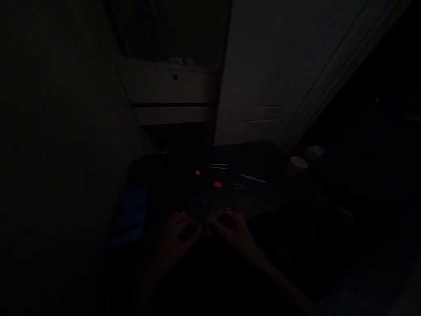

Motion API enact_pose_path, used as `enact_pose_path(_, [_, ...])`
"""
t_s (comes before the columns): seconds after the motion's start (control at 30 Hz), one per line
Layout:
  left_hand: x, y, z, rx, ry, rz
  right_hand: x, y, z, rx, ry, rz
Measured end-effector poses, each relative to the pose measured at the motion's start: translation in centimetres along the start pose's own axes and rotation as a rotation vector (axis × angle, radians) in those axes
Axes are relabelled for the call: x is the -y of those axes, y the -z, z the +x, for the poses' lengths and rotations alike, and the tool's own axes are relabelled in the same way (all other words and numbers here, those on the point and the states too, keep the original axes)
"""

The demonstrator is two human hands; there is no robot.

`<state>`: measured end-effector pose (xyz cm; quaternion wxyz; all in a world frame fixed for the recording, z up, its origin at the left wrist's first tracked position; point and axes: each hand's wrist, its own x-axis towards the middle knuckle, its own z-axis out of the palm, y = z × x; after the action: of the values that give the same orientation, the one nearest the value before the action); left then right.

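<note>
The scene is very dark. My left hand (pixel 176 241) and my right hand (pixel 232 230) meet over the near edge of a dark table (pixel 263 153). Between their fingertips lies a thin pale stick-like tool (pixel 215 217), pinched by my right hand at its upper end. The fingers of my left hand curl towards its lower end; whether they grip it is hard to make out. Beyond the hands lie a small red block (pixel 217 184) and a small orange-red bit (pixel 197 173).
Thin pale sticks (pixel 219 166) and a light blue strip (pixel 253 178) lie further back on the table. A paper cup (pixel 297 165) stands at the right edge. A blue object (pixel 131 215) sits at the left. A white drawer unit (pixel 171 87) and door (pixel 279 66) stand behind.
</note>
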<state>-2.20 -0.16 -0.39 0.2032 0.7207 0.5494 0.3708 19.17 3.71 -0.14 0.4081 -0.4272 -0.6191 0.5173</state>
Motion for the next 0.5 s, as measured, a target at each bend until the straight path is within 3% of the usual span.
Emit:
enact_pose_path(0.2, [-0.2,-0.2,0.0,-0.019,-0.006,0.028,0.2,0.8,-0.2,0.000,0.092,-0.133])
enact_pose_path(0.5, [-0.2,-0.9,-0.1,-0.038,-0.046,0.078,2.0,1.7,-0.2,0.149,0.308,-0.388])
